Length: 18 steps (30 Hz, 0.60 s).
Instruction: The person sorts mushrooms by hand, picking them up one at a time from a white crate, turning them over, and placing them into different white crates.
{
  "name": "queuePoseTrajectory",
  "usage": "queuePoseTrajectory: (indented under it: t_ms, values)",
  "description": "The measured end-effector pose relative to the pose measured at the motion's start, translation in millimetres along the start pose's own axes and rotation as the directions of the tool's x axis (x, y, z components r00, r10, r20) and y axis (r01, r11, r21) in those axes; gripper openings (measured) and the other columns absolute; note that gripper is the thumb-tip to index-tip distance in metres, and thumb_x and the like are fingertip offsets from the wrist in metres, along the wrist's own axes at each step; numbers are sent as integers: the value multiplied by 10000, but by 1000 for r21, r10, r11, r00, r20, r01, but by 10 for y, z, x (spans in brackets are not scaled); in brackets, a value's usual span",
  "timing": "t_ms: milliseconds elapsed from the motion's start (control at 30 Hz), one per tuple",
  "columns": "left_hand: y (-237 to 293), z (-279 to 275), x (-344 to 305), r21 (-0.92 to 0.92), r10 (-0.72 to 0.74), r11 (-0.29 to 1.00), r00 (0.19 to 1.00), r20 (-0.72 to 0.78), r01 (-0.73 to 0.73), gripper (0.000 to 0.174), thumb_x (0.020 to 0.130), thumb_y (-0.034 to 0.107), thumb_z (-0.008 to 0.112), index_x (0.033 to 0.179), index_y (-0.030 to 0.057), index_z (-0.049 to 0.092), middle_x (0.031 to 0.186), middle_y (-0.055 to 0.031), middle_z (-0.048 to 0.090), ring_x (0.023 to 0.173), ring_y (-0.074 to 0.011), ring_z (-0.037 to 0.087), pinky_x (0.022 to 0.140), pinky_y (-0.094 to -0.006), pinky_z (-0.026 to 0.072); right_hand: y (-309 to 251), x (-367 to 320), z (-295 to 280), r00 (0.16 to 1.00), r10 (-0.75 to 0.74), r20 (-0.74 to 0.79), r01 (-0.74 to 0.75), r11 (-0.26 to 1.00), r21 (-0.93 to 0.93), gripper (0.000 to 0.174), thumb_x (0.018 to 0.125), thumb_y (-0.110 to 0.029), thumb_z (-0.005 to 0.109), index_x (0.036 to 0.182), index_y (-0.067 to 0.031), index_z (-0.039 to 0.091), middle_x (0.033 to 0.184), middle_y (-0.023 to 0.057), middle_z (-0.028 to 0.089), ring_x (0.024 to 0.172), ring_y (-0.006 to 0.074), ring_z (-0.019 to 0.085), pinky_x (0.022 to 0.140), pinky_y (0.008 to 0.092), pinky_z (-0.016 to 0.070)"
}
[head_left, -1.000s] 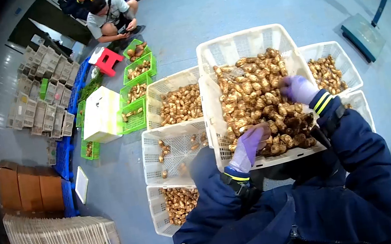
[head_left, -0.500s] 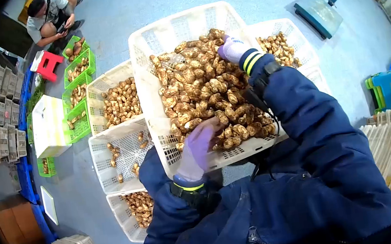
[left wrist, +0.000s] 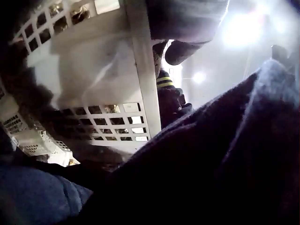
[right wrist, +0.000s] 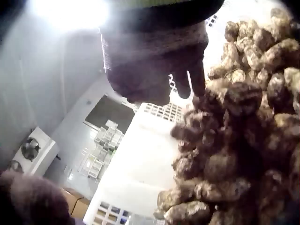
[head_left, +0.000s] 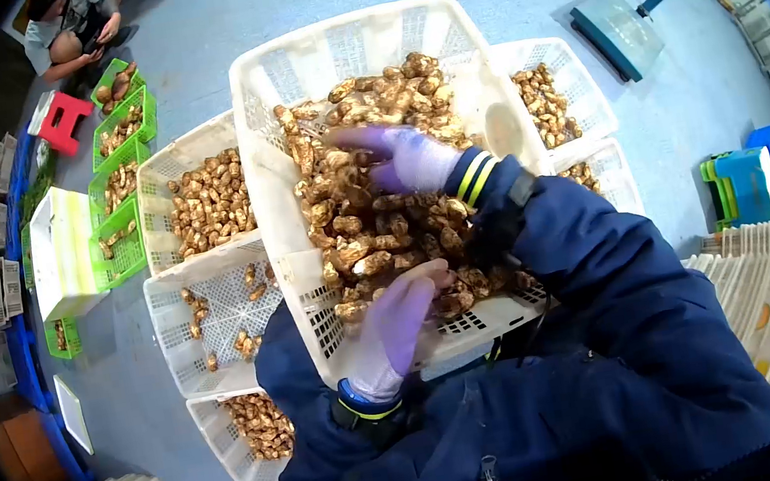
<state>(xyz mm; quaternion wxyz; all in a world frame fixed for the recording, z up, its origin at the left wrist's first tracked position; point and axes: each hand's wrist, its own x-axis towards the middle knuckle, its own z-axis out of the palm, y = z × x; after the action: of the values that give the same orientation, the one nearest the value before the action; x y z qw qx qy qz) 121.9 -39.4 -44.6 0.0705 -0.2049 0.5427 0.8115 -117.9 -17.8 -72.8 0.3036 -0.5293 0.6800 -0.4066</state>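
A large white plastic crate (head_left: 267, 84), tilted toward me, holds a heap of brown-and-white mushrooms (head_left: 351, 246). Over the middle of the heap, my right hand (head_left: 413, 159), in a purple-and-white glove, stretches its fingers leftward, slightly blurred. My left hand (head_left: 397, 323), gloved alike, reaches across the crate's near left edge, its extended fingertips at the nearest mushrooms. Seen from the right wrist, the gloved hand (right wrist: 150, 70) hangs with its fingers at the edge of the mushrooms (right wrist: 262, 126). The left wrist view mostly shows the crate's slotted wall (left wrist: 93, 70) and dark sleeve cloth.
More white crates with mushrooms stand left (head_left: 189, 125) and right (head_left: 577, 62). Beyond the left ones are small green baskets (head_left: 121, 270), a white foam box (head_left: 56, 240) and a red stool (head_left: 67, 121). A platform scale (head_left: 618, 31) stands at far right. A person (head_left: 76, 38) squats at upper left.
My right hand has swept from the heap's right side to its middle, and its fingers now point left. My left hand stays by the near edge. The head view has shifted rightward.
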Motion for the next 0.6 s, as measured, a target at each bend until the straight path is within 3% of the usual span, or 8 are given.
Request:
queuePoseTrajectory:
  t_ms: [100,133,167,300,333,433,533,600]
  values:
    - [-17,-18,22,85,29,996,1000,10,-30,429,1042,269,425,1307,-43,554,1271,-133,619,1200,-183,558,1044,-302,402,399,186,-319,834,190,-518,-326,928,-183,445,889,1,474,1312,-88,579,1204,190,653,1096,299,641,948,356,522]
    - [-7,-28,23,141,44,989,999,9,-45,429,1041,269,431,1308,-44,553,1269,-131,620,1201,-181,558,1047,-303,398,282,280,-482,733,526,-431,-626,770,-127,395,892,-102,520,1279,-63,592,1140,221,661,1004,328,660,902,392,528]
    - [7,-28,23,156,21,988,1000,-14,-18,417,1038,251,445,1309,-47,552,1265,-126,622,1191,-178,562,1048,-303,399,580,371,-458,754,527,-391,-649,689,-322,432,869,-137,562,1295,-67,578,1167,227,645,1025,334,648,924,414,513]
    - [-35,-26,28,134,16,991,1000,2,-16,418,1041,253,442,1308,-49,550,1263,-120,622,1168,-175,575,1032,-299,413,451,335,-176,780,519,-350,-625,611,-485,576,840,-254,683,1363,-90,505,1366,218,532,1285,376,491,1042,447,437]
    - [-23,-15,33,145,28,989,1000,13,-29,418,1042,251,438,1310,-52,544,1259,-124,622,1165,-177,576,1025,-303,421,206,436,49,850,518,-97,-494,718,-490,629,828,-242,684,1395,-84,465,1423,206,478,1356,403,392,1088,461,388]
    - [-32,8,52,-80,-36,996,999,19,37,405,1030,260,467,1320,-14,540,1242,-133,637,1136,-194,609,973,-299,451,-9,287,579,987,157,-38,-158,891,-426,665,788,-172,650,1411,-77,436,1435,242,447,1381,389,360,1152,451,299]
    - [-101,-21,35,69,121,990,992,43,-123,387,1035,224,443,1321,-22,530,1243,-136,636,1173,-214,601,992,-306,443,34,233,570,996,-88,33,91,989,-121,675,760,-123,634,1414,-116,469,1452,213,451,1309,373,463,1107,407,381]
    - [-70,-31,54,151,167,973,983,77,-177,392,1040,215,432,1329,-35,518,1262,-145,620,1193,-228,590,1009,-322,440,-112,221,185,976,179,-124,-201,959,-199,578,815,-119,592,1387,-146,514,1304,203,591,1150,353,600,1023,409,470]
